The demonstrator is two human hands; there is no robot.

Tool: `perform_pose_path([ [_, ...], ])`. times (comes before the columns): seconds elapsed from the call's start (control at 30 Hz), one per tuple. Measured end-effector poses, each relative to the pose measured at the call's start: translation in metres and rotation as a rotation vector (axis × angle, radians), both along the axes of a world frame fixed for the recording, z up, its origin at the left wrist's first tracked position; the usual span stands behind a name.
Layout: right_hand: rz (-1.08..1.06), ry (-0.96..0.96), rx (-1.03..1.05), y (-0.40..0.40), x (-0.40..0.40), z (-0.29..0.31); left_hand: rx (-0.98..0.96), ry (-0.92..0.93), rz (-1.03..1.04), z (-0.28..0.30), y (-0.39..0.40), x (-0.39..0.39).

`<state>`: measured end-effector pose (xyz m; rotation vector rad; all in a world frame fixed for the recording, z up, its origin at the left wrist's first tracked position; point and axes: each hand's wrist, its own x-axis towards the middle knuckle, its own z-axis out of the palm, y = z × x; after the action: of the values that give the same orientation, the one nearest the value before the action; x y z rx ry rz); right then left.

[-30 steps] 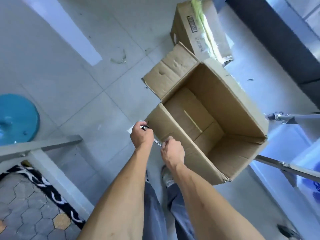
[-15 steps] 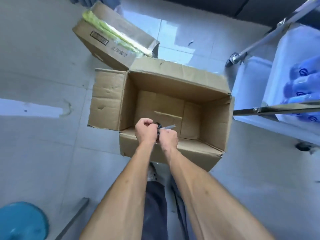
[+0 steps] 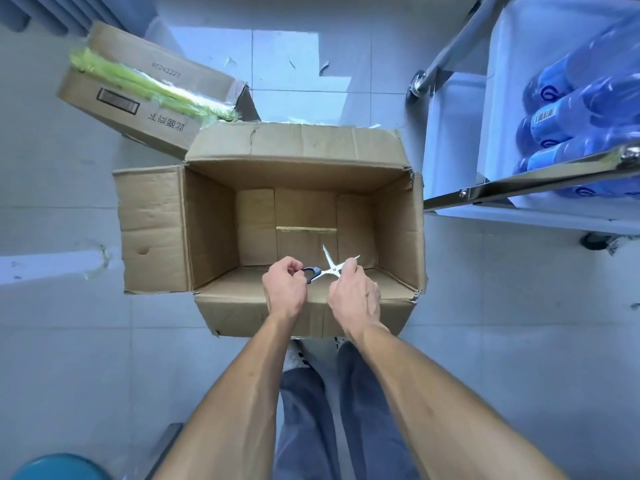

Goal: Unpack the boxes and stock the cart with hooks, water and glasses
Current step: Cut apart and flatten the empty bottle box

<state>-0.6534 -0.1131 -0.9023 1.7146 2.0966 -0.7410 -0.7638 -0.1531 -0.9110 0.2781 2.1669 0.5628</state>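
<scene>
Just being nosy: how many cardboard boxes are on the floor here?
2. The big open brown cardboard box sits in front of the person, empty inside. The smaller brown cardboard box with yellow-green tape lies tilted behind its left corner. Others may lie out of view.

Open box (image 3: pixel 221 306) on floor (image 3: pixel 485 323) before person; second box (image 3: pixel 145 95) behind-left, touching; cart (image 3: pixel 519 185) right, bottles (image 3: pixel 568 112) on shelf.

Cart (image 3: pixel 526 183): cut off by the right edge, its water bottles (image 3: pixel 568 109) blurred, count unclear. Scissors (image 3: pixel 330 268): one handle loop hidden inside the left hand (image 3: pixel 284 289). Blue round object (image 3: pixel 52 467): cropped at the bottom-left corner, identity unclear.
</scene>
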Motion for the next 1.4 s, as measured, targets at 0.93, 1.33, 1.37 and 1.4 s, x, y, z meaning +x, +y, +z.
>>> perform_pose_path([
  [0.93,0.236,-0.371,-0.314,0.001,-0.009,-0.031,-0.325,0.057,-1.087,-0.027,-0.044,-0.03],
  [1.33,0.149,-0.487,-0.382,0.006,-0.039,0.026,-0.459,-0.232,-1.156,0.041,-0.03,-0.06],
  [1.37,0.115,-0.465,-0.365,0.008,-0.042,0.031,-0.486,-0.271,-1.165,0.045,-0.026,-0.062],
  [1.4,0.074,-0.432,-0.321,0.012,-0.046,0.037,-0.507,-0.299,-1.155,0.048,-0.023,-0.064],
])
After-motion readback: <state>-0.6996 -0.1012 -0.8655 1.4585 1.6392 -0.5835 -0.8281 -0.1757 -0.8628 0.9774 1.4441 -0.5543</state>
